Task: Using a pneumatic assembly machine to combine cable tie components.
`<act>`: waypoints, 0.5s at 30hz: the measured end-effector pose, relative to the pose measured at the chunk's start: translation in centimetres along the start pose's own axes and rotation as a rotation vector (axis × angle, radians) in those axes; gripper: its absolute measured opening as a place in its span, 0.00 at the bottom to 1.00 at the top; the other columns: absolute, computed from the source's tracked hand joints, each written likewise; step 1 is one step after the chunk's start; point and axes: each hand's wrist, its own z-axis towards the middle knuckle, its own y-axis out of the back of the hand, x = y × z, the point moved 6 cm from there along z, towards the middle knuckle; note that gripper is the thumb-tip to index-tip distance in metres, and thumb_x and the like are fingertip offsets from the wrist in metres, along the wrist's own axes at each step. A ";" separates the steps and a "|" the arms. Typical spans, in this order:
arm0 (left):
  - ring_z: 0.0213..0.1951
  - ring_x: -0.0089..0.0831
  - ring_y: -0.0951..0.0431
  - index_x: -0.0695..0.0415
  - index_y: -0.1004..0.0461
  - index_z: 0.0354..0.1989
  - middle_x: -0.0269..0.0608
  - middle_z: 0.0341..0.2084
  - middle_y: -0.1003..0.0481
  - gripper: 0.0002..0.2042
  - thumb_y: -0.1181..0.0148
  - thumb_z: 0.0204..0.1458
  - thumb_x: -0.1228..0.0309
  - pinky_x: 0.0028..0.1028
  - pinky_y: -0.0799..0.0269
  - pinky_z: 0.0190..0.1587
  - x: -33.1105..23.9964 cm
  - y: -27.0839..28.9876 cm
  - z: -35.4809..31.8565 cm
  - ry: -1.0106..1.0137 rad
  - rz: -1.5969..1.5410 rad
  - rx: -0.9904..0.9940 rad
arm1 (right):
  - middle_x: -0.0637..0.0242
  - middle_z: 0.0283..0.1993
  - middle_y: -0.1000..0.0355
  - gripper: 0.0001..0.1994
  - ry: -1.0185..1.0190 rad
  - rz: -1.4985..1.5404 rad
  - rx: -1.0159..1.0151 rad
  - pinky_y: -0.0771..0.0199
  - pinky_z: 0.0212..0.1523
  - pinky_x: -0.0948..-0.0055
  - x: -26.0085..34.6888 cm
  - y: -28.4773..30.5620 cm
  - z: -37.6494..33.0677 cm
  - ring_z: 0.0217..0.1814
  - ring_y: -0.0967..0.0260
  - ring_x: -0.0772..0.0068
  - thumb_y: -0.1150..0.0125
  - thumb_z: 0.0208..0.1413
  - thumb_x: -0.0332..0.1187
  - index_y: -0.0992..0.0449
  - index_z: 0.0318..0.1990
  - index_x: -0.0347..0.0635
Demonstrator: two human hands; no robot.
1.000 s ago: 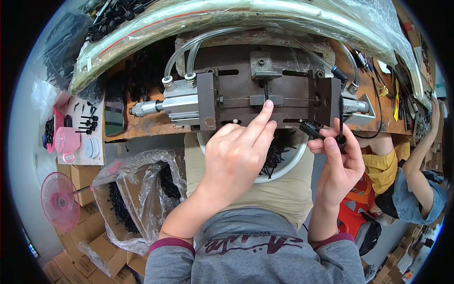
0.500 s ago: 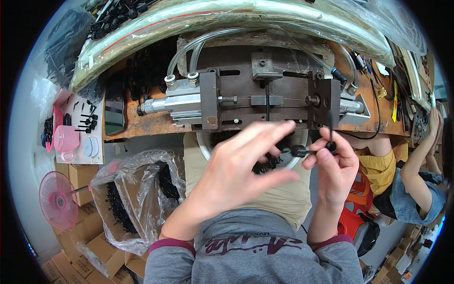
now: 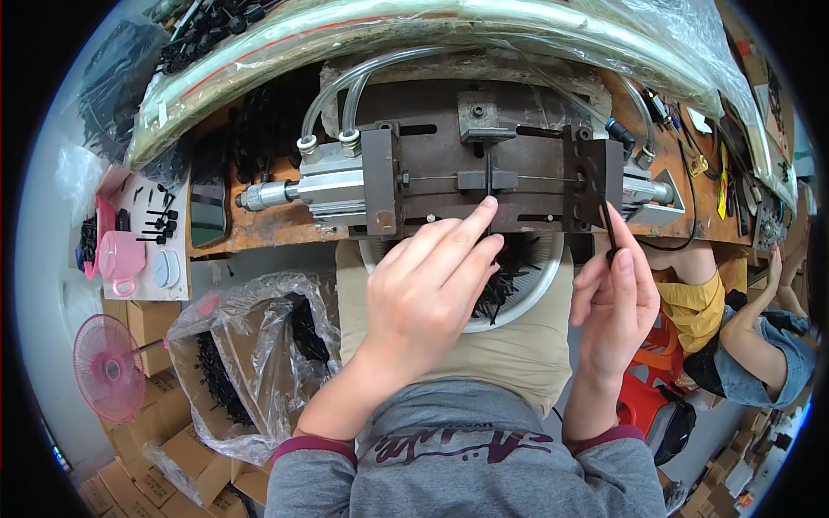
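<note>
My left hand [image 3: 427,285] reaches over the metal fixture [image 3: 535,203], its index finger stretched out with the tip at a thin black rod [image 3: 490,177]. That rod stands across a small grey block [image 3: 471,180] in the middle of the fixture. The left thumb is hidden beneath the hand. At the fixture's right end, my right hand [image 3: 617,298] pinches another slim black rod [image 3: 608,226] between thumb and fingers, pointing upward. Below the fixture a white round basket [image 3: 553,281] with many black pieces [image 3: 501,293] rests on my lap, partly covered by the left hand.
Pneumatic cylinders [image 3: 332,186] with clear hoses flank the fixture on the wooden bench [image 3: 276,229]. Plastic-wrapped rolls [image 3: 449,22] lie behind. At left are a pink cup [image 3: 121,255], a pink fan [image 3: 108,367] and a bag-lined box [image 3: 259,345]. Another person [image 3: 760,345] sits at right.
My left hand has moved from beside the right hand up to the rod in the fixture. The fixture's bolts have drawn outward. My right hand has turned, its rod still pinched.
</note>
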 end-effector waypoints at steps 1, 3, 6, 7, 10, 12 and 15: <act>0.34 0.33 0.20 0.60 0.20 0.34 0.43 0.47 0.21 0.12 0.29 0.38 0.74 0.27 0.25 0.36 -0.1 -0.5 0.0 -0.012 0.033 0.011 | 0.65 0.22 0.29 0.20 -0.006 0.010 -0.011 0.46 0.16 0.88 0.1 -0.1 -0.1 0.13 0.44 0.86 0.52 0.67 0.33 0.34 0.63 0.30; 0.31 0.32 0.20 0.60 0.20 0.34 0.43 0.48 0.21 0.12 0.30 0.39 0.73 0.26 0.26 0.35 -0.3 -1.0 0.1 0.000 0.087 0.045 | 0.69 0.17 0.34 0.19 0.102 -0.012 -0.031 0.50 0.15 0.88 0.3 0.4 -0.2 0.12 0.47 0.88 0.52 0.66 0.30 0.35 0.60 0.29; 0.28 0.30 0.21 0.59 0.20 0.34 0.42 0.49 0.21 0.11 0.30 0.39 0.73 0.25 0.27 0.33 -0.4 -1.0 0.7 0.004 0.131 0.082 | 0.70 0.17 0.35 0.10 0.233 0.020 -0.010 0.50 0.16 0.88 0.4 1.1 -0.5 0.12 0.47 0.88 0.48 0.62 0.27 0.33 0.48 0.31; 0.27 0.30 0.21 0.59 0.20 0.34 0.41 0.49 0.21 0.11 0.30 0.39 0.73 0.25 0.28 0.32 -0.4 -0.9 1.0 0.002 0.139 0.089 | 0.69 0.17 0.35 0.10 0.255 0.037 0.013 0.50 0.16 0.87 0.5 1.1 -0.6 0.12 0.46 0.88 0.47 0.61 0.27 0.34 0.46 0.31; 0.26 0.30 0.21 0.59 0.20 0.34 0.41 0.49 0.21 0.12 0.29 0.39 0.73 0.25 0.28 0.31 -0.3 -1.0 1.1 0.008 0.145 0.102 | 0.66 0.21 0.32 0.09 0.254 0.122 0.106 0.35 0.20 0.87 1.2 0.6 -1.0 0.16 0.35 0.81 0.45 0.58 0.24 0.36 0.43 0.33; 0.25 0.30 0.21 0.59 0.20 0.34 0.41 0.49 0.21 0.11 0.30 0.39 0.73 0.25 0.28 0.30 -0.3 -1.1 1.1 0.025 0.143 0.114 | 0.63 0.23 0.31 0.09 0.258 0.173 0.125 0.28 0.23 0.85 1.7 -0.5 -1.3 0.19 0.29 0.75 0.45 0.58 0.23 0.36 0.43 0.33; 0.24 0.29 0.22 0.59 0.20 0.34 0.41 0.49 0.21 0.11 0.30 0.39 0.73 0.24 0.28 0.29 -0.2 -1.1 1.0 0.030 0.152 0.124 | 0.59 0.29 0.28 0.11 0.203 0.204 0.175 0.22 0.27 0.77 2.2 -1.0 -1.6 0.25 0.24 0.67 0.43 0.56 0.21 0.35 0.45 0.31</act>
